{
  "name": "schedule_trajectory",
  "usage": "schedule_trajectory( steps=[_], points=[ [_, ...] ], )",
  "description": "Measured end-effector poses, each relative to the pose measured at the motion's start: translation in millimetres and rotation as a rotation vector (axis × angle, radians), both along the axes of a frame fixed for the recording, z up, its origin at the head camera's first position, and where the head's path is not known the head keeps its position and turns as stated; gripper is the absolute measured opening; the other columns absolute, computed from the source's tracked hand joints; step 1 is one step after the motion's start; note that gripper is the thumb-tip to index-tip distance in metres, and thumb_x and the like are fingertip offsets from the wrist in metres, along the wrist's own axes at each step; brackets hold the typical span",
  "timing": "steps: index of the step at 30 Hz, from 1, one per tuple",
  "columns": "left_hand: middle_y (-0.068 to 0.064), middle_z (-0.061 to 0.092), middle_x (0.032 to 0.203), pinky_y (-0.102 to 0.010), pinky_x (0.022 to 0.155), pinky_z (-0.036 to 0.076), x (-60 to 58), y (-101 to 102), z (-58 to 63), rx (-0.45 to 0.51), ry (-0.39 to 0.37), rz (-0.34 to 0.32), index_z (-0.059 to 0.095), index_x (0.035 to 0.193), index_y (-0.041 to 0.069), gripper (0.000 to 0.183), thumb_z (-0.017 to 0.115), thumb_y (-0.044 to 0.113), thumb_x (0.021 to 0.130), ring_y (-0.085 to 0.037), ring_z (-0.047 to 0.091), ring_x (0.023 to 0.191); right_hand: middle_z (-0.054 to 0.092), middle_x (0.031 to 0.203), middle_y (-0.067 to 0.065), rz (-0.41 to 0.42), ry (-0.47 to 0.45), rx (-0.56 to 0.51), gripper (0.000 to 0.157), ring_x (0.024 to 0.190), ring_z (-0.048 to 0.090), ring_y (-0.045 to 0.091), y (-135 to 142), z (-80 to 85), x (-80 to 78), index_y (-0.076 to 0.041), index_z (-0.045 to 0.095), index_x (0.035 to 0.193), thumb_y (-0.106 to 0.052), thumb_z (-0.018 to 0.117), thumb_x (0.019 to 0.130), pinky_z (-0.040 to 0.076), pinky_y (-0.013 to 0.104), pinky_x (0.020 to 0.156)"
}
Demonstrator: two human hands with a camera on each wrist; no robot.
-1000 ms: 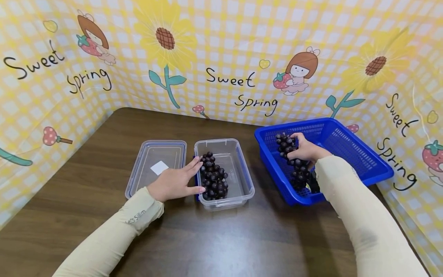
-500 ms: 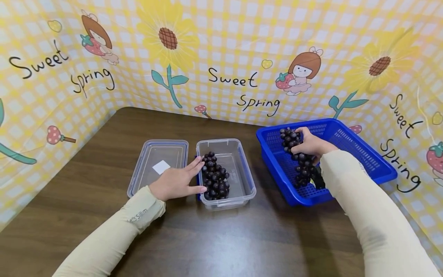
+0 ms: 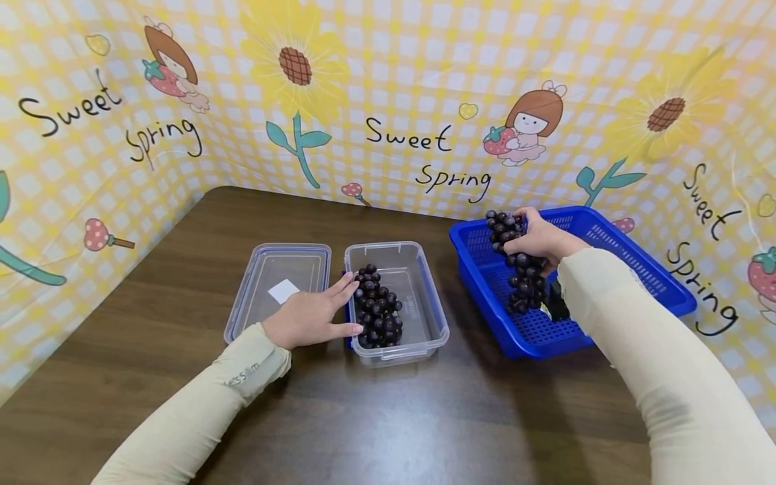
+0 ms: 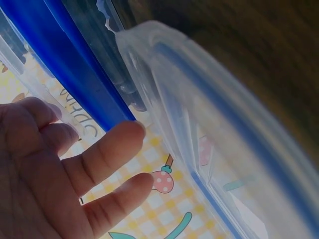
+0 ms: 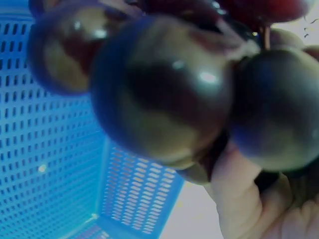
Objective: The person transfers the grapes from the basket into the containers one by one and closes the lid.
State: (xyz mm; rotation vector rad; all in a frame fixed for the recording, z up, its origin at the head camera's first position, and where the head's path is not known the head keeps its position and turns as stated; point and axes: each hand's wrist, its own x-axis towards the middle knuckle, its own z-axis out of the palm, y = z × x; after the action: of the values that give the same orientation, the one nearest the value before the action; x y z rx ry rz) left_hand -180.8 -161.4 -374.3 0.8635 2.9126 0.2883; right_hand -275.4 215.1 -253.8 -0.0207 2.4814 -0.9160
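My right hand (image 3: 541, 237) grips a bunch of dark grapes (image 3: 526, 281) above the blue basket (image 3: 480, 311). Close up in the right wrist view, the grapes (image 5: 164, 89) hide most of the fingers. A second bunch of dark grapes (image 3: 377, 311) lies along the left side of the clear plastic container (image 3: 418, 296). My left hand (image 3: 312, 319) rests at that container's left rim, fingers spread and fairly straight. In the left wrist view, the left hand's fingers (image 4: 107, 157) extend beside the blue clip (image 4: 75, 59) on the container's side.
A clear lid (image 3: 248, 296) with a blue seal and a white label (image 3: 283, 291) lies left of the container. Something black (image 3: 558, 302) sits in the basket under my right wrist. A patterned cloth (image 3: 400, 87) walls off the back and sides of the brown table (image 3: 388, 411).
My right hand has lifted the bunch of grapes higher over the basket, away from its floor. The left hand stays at the container's rim.
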Motion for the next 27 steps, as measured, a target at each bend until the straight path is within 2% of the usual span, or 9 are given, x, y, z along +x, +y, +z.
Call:
schedule_trajectory(
  steps=[7,14,19,23,27],
  points=[
    [-0.014,0.021,0.157,-0.027,0.039,0.030,1.3,-1,0.0,0.012,-0.014,0.009,0.030,0.149,0.003,0.083,0.051,0.058,0.091,-0.012,0.040,0.040,0.007,0.149,0.033,0.015,-0.006,0.021,0.081,0.126,0.030,0.054,-21,14.8,-1.2,-0.013,-0.005,0.150,-0.020,0.054,0.095,0.046,0.065,0.079],
    [-0.014,0.022,0.156,-0.027,0.039,0.031,1.8,-2,-0.1,0.005,0.006,0.006,0.031,0.149,0.003,0.083,0.051,0.058,0.091,-0.011,0.041,0.042,0.009,0.150,0.030,0.033,-0.015,0.016,0.080,0.123,0.034,0.050,-39,19.2,-1.6,-0.014,-0.002,0.150,-0.020,0.055,0.094,0.047,0.063,0.079],
    [-0.014,0.023,0.156,-0.026,0.038,0.028,2.1,0,0.1,0.005,0.008,0.008,0.032,0.149,0.003,0.083,0.052,0.058,0.090,-0.011,0.039,0.040,0.008,0.150,0.028,0.027,-0.006,0.003,0.077,0.126,0.032,0.051,-51,23.8,-0.8,-0.016,0.001,0.149,-0.019,0.055,0.094,0.045,0.066,0.081],
    [-0.013,0.020,0.157,-0.026,0.039,0.025,0.8,1,0.1,0.025,-0.025,0.010,0.030,0.150,0.004,0.084,0.053,0.058,0.090,-0.011,0.036,0.039,0.008,0.151,0.027,0.033,-0.016,-0.023,0.076,0.127,0.032,0.052,-62,25.0,1.5,-0.017,0.002,0.149,-0.019,0.055,0.094,0.045,0.065,0.080],
    [-0.012,0.017,0.158,-0.026,0.040,0.029,0.5,0,1.2,0.040,-0.065,0.024,0.028,0.151,0.006,0.085,0.054,0.059,0.090,-0.010,0.040,0.040,0.011,0.151,0.026,0.054,-0.019,-0.028,0.077,0.127,0.033,0.050,-76,25.0,2.1,-0.019,0.002,0.149,-0.019,0.055,0.094,0.046,0.064,0.081]
  ],
)
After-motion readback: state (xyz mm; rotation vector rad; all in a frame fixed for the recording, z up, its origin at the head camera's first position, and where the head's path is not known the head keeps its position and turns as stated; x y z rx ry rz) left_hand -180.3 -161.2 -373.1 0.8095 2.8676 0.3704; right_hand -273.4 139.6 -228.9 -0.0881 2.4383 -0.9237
